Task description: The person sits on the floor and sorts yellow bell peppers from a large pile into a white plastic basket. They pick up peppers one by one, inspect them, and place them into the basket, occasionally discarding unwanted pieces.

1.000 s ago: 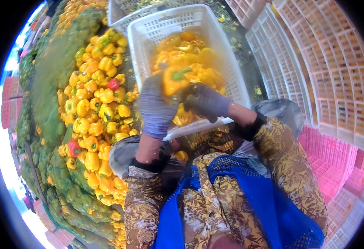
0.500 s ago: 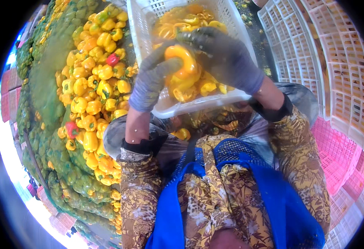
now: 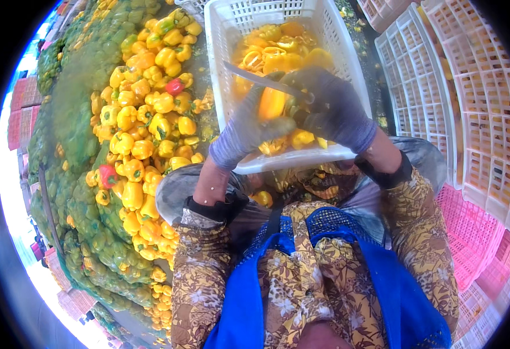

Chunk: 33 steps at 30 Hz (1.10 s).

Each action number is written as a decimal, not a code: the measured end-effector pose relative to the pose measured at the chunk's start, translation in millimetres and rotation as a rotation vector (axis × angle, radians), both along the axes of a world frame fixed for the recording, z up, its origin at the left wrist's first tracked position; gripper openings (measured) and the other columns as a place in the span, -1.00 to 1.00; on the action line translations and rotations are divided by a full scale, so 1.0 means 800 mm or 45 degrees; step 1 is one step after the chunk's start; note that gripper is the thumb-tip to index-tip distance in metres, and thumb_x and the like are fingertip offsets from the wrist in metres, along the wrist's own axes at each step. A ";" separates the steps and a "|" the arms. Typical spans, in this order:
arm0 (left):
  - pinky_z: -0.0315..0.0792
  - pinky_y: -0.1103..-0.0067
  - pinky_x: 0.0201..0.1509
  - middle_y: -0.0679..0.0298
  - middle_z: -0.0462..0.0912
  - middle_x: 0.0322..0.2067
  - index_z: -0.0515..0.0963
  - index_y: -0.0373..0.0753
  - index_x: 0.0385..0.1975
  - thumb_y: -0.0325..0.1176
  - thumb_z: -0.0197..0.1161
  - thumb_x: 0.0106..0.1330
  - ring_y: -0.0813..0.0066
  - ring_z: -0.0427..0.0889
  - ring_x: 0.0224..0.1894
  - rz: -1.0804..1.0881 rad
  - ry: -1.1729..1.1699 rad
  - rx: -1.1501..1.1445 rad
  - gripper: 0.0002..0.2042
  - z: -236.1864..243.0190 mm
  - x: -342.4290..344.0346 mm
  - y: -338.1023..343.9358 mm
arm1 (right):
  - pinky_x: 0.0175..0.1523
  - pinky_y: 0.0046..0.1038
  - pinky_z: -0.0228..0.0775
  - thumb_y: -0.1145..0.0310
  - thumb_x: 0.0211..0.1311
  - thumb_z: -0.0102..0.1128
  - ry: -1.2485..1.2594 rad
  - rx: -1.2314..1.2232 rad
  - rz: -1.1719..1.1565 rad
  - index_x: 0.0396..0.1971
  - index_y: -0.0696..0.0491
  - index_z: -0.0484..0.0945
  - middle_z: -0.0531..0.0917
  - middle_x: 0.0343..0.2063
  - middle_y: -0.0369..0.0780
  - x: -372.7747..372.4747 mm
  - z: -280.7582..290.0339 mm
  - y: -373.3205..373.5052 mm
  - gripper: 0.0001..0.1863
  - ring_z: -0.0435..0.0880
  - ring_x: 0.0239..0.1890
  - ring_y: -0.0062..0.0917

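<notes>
My left hand (image 3: 244, 129), in a purple-grey glove, is closed around a yellow bell pepper (image 3: 271, 103). My right hand (image 3: 335, 109), gloved alike, grips a knife (image 3: 256, 78) whose blade points up and to the left, just above the pepper. The handle is mostly hidden by my fingers. Both hands are over the near part of a white plastic crate (image 3: 362, 81). Inside it lie cut yellow pepper pieces (image 3: 278, 53), some of them hollow rings and halves.
Whole yellow peppers (image 3: 141, 149) are heaped at my left, with a red one (image 3: 174, 87) among them. Beyond them lie green net sacks (image 3: 74, 215) of peppers. At my right stand white crates (image 3: 415, 93) and a pink crate (image 3: 467, 232).
The knife blade now shows plainly above the pepper. The pepper has turned more upright in my left hand. My view has shifted, so the crate and heap sit farther right and lower.
</notes>
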<state>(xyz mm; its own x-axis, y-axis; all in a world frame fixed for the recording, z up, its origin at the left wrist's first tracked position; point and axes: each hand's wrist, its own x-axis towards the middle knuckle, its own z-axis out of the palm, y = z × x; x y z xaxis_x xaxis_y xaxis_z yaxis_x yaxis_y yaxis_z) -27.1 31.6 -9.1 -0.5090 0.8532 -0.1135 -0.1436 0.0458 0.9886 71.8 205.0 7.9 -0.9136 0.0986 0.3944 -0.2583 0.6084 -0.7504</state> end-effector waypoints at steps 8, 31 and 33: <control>0.42 0.58 0.01 0.26 0.50 -0.07 0.31 -0.34 0.13 -0.48 0.39 -0.09 0.51 0.48 -0.06 0.058 -0.126 -0.136 -0.32 0.021 -0.001 -0.018 | -0.41 -0.60 0.38 0.28 -0.10 0.42 -0.558 -0.545 -0.011 -0.35 0.13 0.59 0.57 -0.57 -0.31 -0.002 0.028 0.007 -0.68 0.50 -0.53 -0.69; 0.47 0.41 0.02 -0.06 0.50 -0.01 0.27 -0.28 0.20 -0.25 0.43 0.01 0.22 0.54 0.00 0.232 0.687 -0.986 -0.28 0.052 -0.024 -0.053 | -0.57 -0.66 0.22 0.18 -0.02 0.32 -0.456 -1.200 -0.110 -0.31 0.12 0.57 0.45 -0.67 -0.40 -0.054 0.015 0.085 -0.65 0.42 -0.61 -0.74; 0.45 0.47 0.04 0.01 0.51 -0.01 0.26 -0.27 0.21 -0.31 0.36 0.10 0.32 0.52 0.02 0.335 0.672 -0.783 -0.34 0.079 -0.030 -0.068 | -0.57 -0.68 0.24 0.22 0.08 0.25 -0.103 -1.478 -0.165 -0.18 0.14 0.53 0.44 -0.64 -0.42 -0.092 0.036 0.122 -0.63 0.38 -0.61 -0.77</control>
<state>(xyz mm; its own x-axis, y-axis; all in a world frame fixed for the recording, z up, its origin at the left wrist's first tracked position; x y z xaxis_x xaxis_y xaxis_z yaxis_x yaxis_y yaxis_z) -51.4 -22.6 54.3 -0.7986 0.5640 -0.2100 0.2481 0.6264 0.7389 -2.0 302.5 37.0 -0.8885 0.4558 -0.0526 -0.1707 -0.4349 -0.8842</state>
